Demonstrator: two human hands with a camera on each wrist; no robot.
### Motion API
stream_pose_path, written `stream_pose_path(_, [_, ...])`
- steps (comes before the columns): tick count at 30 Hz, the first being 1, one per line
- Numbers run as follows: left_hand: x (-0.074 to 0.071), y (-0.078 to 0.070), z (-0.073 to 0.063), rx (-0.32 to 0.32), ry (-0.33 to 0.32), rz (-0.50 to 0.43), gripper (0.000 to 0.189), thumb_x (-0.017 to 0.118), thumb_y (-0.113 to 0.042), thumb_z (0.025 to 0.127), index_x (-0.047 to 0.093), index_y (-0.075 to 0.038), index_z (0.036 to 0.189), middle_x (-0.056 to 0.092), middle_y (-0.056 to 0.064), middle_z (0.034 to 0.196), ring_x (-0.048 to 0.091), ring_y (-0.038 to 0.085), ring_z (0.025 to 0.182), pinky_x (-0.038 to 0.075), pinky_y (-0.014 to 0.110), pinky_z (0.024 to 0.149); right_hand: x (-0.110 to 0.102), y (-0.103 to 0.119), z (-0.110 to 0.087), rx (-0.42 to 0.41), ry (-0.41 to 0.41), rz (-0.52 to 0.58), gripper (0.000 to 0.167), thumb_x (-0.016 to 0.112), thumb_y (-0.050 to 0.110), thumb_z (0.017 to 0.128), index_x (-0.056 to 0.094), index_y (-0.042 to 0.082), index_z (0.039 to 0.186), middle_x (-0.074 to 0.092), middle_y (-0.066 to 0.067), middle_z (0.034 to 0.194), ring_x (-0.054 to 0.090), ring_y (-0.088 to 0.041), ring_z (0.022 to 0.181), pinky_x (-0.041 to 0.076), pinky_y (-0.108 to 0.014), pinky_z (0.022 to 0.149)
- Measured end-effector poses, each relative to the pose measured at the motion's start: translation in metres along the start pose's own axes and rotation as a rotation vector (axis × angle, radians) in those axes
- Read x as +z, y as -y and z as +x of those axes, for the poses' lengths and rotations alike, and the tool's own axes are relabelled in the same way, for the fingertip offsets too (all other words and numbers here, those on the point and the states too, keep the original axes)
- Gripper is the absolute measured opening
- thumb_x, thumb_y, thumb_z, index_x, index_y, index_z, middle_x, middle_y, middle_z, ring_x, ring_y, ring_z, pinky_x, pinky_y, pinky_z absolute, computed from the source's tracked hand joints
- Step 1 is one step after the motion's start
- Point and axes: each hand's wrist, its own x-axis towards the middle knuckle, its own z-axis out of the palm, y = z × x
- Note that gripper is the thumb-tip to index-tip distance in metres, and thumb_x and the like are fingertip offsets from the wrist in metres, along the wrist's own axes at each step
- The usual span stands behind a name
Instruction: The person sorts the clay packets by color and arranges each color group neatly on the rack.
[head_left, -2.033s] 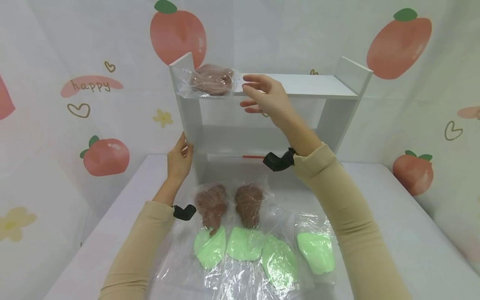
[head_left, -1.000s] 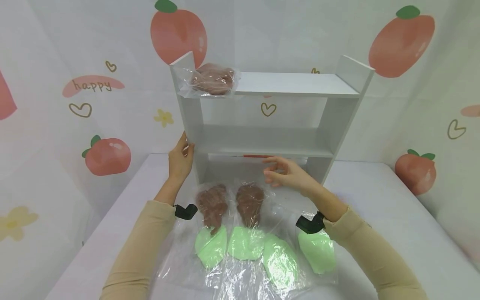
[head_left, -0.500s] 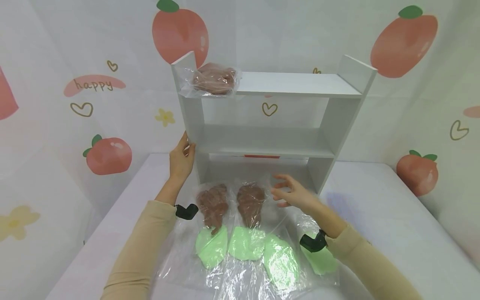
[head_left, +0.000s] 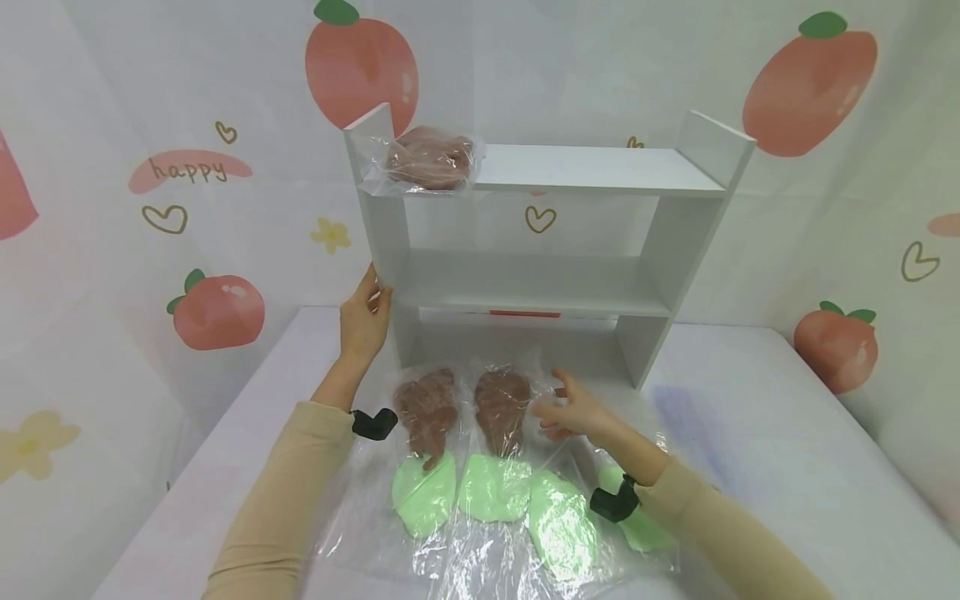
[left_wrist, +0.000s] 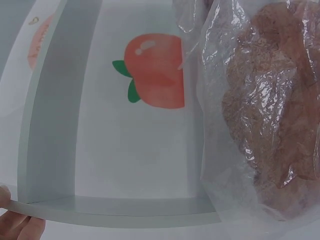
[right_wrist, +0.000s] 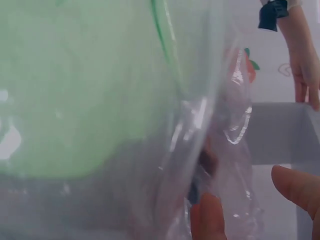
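Note:
A white shelf unit (head_left: 525, 279) stands upright on the table. My left hand (head_left: 363, 325) grips the edge of its left side panel (left_wrist: 115, 219); in the left wrist view thumb and fingers lie on opposite sides of that edge. Low in front of the shelf, my right hand (head_left: 573, 412) hovers with parted fingers beside a clear bag with a brown lump (head_left: 504, 404). Whether it touches the plastic I cannot tell. To the left lies another bagged brown lump (head_left: 427, 408). One more bagged brown lump (head_left: 431, 158) rests on the top board's left end.
Several bags with flat light-green pieces (head_left: 493, 490) lie in a row toward me, the rightmost green piece (head_left: 637, 527) partly behind my right wrist. The white table (head_left: 757, 450) spreads out on both sides. A fruit-printed backdrop (head_left: 570, 75) hangs behind the shelf.
My right hand has come down from the top board beside the bagged lump to the bags on the table, passing the middle board. My left hand keeps its place on the side panel.

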Motion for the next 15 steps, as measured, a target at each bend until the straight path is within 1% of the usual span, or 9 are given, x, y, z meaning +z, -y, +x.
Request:
stream_pose_path(2, [0.000,0.001,0.000,0.003,0.000,0.002,0.048,0.053,-0.007,0.094,0.040,0.000,0.139,0.052,0.029,0.129,0.060,0.044,0.107,0.054,0.048,0.088,0.003,-0.002,0.002,0.018,-0.002,-0.004,0.092,0.065,0.020,0.087,-0.002,0.004,0.149,0.017,-0.037,0.145,0.066,-0.023,0.085,0.061,-0.035,0.071])
stream_pose_path(5, [0.001,0.001,0.000,0.004,0.000,-0.007,0.048,0.053,-0.007,0.094,0.041,-0.001,0.139,0.053,0.030,0.129,0.060,0.044,0.108,0.054,0.048,0.088,0.007,-0.006,0.006,0.025,-0.005,-0.004,0.097,0.068,0.020,0.085,-0.002,0.005,0.149,0.017,-0.038,0.145,0.066,-0.020,0.080,0.060,-0.034,0.069])
stream_pose_path(12, [0.000,0.000,0.000,0.003,-0.005,-0.012,0.048,0.054,-0.006,0.093,0.041,-0.004,0.140,0.052,0.029,0.130,0.059,0.044,0.109,0.054,0.049,0.089,0.012,-0.008,0.012,0.048,-0.017,0.006,0.104,0.073,0.019,0.081,-0.003,0.013,0.150,0.014,-0.037,0.147,0.065,-0.021,0.084,0.060,-0.032,0.069])
stream_pose_path(15, [0.000,0.000,0.000,0.004,0.000,-0.012,0.048,0.054,-0.007,0.094,0.041,-0.005,0.140,0.052,0.027,0.132,0.059,0.043,0.111,0.054,0.049,0.089,0.014,-0.008,0.015,0.053,-0.027,-0.009,0.105,0.073,0.015,0.080,-0.004,0.015,0.150,0.010,-0.037,0.148,0.065,-0.019,0.080,0.060,-0.031,0.067])
